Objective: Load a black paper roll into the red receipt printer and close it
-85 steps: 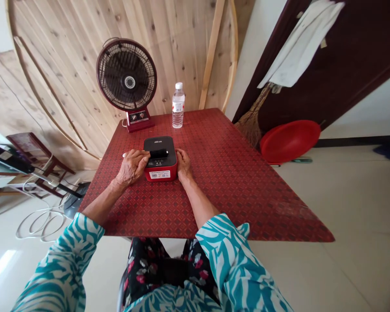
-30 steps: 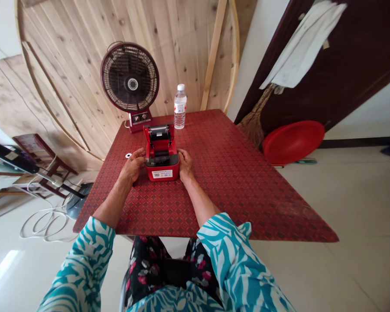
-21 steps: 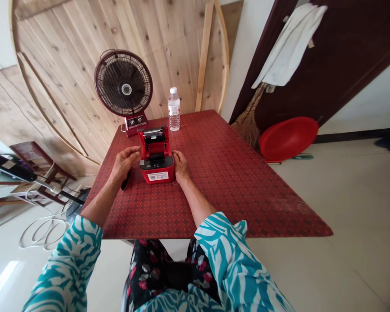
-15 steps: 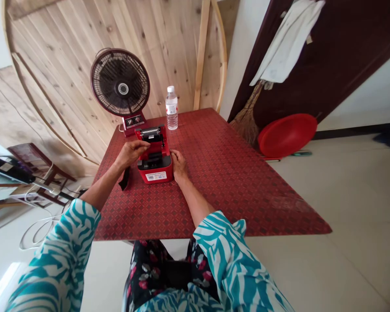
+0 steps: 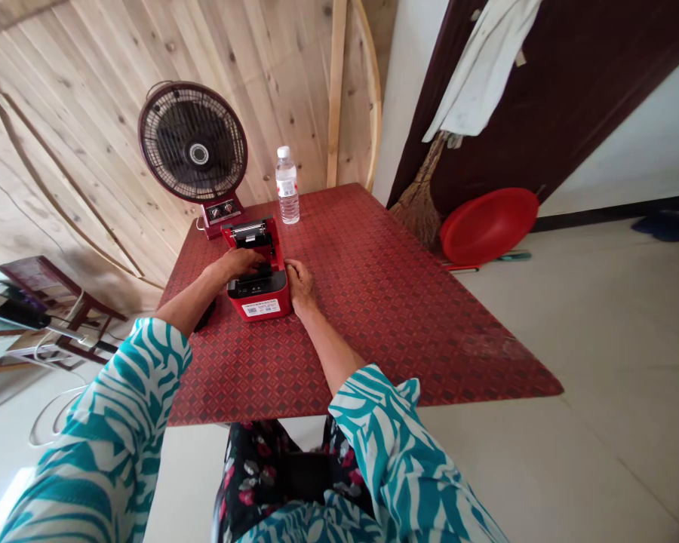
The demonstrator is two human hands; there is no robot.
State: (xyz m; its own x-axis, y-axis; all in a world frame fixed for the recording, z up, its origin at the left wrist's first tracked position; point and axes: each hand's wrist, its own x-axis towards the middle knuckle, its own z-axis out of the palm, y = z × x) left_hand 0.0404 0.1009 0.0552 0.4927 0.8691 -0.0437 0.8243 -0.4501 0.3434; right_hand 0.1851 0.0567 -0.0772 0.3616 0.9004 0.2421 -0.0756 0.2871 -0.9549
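A red and black label printer [image 5: 259, 305] sits on the table with its lid raised and a sticker with printed codes on its front. My left hand [image 5: 241, 262] reaches into the open printer from the left; its fingertips are down inside and partly hidden, so what they hold, if anything, does not show. Against the printer's right side, my right hand [image 5: 299, 285] grips the casing with curled fingers. A black object [image 5: 204, 317] lies on the table left of the printer, mostly covered by my left forearm.
A water bottle [image 5: 287, 188] and a dark red fan [image 5: 195, 151] stand behind the printer on the red patterned table [image 5: 385, 317]. Beyond the table's right edge are a straw broom [image 5: 419, 207] and a red basin [image 5: 490, 226]. A wooden chair [image 5: 56, 302] stands at left.
My left hand has moved down and forward, from above the open printer into it. My right hand keeps its place on the side. The whole view has shifted slightly.
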